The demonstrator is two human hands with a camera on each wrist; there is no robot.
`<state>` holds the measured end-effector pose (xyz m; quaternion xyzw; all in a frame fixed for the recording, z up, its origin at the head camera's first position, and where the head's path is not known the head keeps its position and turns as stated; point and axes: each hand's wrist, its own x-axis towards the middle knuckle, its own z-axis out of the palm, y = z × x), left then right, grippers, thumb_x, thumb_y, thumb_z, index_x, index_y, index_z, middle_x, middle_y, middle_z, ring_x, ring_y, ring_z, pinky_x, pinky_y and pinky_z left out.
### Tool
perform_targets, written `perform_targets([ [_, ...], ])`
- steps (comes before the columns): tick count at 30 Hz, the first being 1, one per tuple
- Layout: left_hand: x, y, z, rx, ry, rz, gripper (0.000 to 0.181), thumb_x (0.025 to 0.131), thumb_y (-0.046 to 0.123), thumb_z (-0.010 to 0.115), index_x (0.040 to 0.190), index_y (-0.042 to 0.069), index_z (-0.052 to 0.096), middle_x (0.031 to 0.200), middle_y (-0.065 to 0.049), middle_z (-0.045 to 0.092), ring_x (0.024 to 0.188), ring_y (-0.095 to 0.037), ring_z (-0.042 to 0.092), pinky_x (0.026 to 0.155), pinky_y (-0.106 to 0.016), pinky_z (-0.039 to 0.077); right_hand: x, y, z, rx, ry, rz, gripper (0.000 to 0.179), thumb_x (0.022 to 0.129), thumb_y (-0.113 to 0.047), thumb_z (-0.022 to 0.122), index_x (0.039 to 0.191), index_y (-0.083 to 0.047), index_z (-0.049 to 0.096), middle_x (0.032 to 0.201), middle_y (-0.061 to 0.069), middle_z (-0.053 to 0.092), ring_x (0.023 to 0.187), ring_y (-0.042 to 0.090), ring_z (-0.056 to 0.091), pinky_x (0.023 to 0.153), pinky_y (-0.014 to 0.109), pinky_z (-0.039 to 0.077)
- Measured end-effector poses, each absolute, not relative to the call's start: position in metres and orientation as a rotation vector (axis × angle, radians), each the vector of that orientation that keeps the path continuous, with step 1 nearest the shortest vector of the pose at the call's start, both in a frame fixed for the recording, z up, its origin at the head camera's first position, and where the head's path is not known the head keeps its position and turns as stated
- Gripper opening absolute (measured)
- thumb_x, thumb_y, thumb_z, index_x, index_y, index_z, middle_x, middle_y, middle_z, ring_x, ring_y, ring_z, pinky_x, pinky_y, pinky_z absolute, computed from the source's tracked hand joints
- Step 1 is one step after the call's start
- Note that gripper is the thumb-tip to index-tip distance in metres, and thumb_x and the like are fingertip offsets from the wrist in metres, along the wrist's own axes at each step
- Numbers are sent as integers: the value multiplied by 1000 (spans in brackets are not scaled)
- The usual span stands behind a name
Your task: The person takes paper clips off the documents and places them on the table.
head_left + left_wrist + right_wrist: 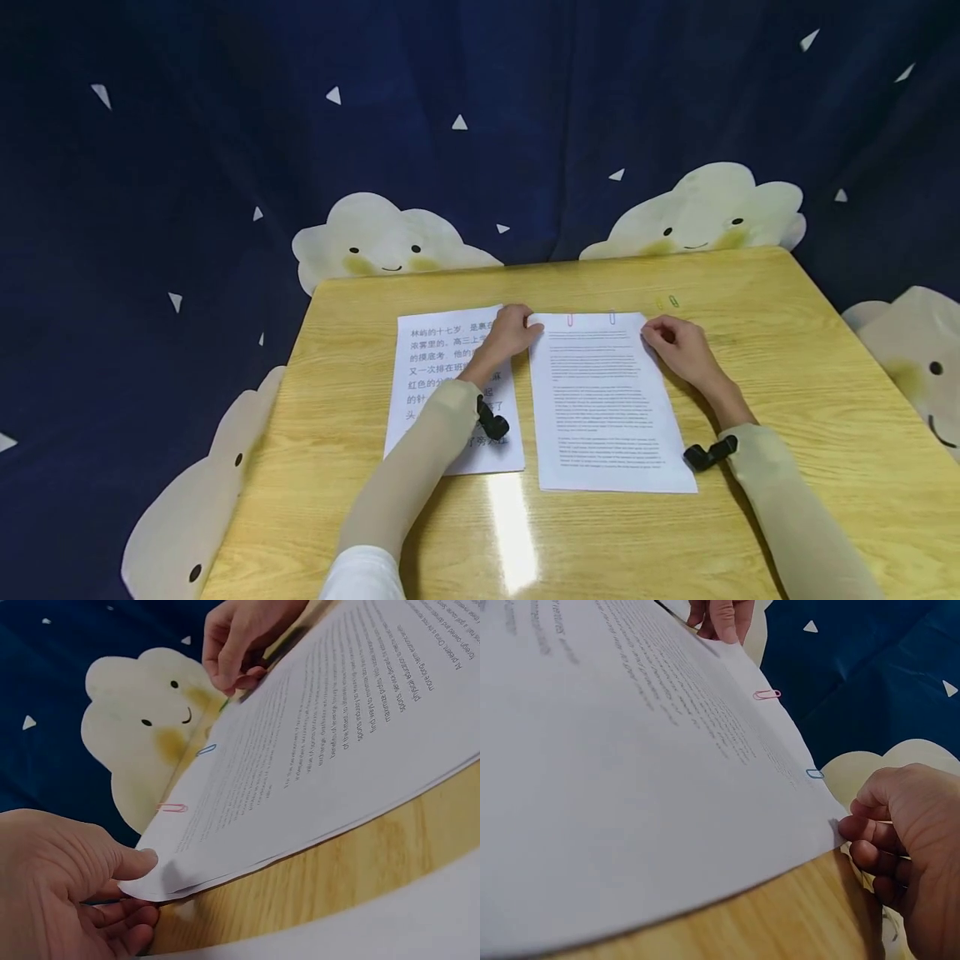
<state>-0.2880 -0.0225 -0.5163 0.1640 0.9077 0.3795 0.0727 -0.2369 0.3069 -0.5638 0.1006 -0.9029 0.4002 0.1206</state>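
Note:
A small stack of printed sheets (607, 400) lies on the table, with a pink paper clip (570, 319) and a blue-purple paper clip (612, 317) along its top edge. My left hand (517, 329) pinches its upper left corner, thumb (139, 862) on top and fingers beneath. At the upper right corner, my right hand (682, 346) grips the paper between thumb and fingers. In the left wrist view the near edge of the sheets (337, 832) stands slightly raised from the wood.
Left of the stack lies another sheet (442, 367) with large Chinese characters, partly under my left forearm. A yellow clip (659, 302) and a green clip (673, 301) lie behind my right hand. A dark blue curtain (525, 125) hangs behind the wooden table (337, 500).

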Motion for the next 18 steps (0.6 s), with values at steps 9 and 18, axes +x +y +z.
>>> perform_targets([
  [9, -287, -22, -525, 516, 2750, 1207, 18, 106, 10, 62, 90, 2, 65, 71, -4, 48, 62, -16, 39, 61, -26, 34, -240, 305, -561, 317, -2662, 1173, 19, 105, -18, 63, 108, -1, 73, 90, 13, 70, 75, 20, 55, 64, 19, 41],
  [18, -289, -26, -533, 480, 2724, 1407, 16, 106, 9, 61, 114, 3, 73, 83, -6, 63, 68, -14, 48, 64, -24, 39, -246, 302, -547, 266, -2615, 1241, 25, 106, -22, 63, 111, 1, 72, 80, 15, 64, 63, 17, 51, 48, 24, 39],
])
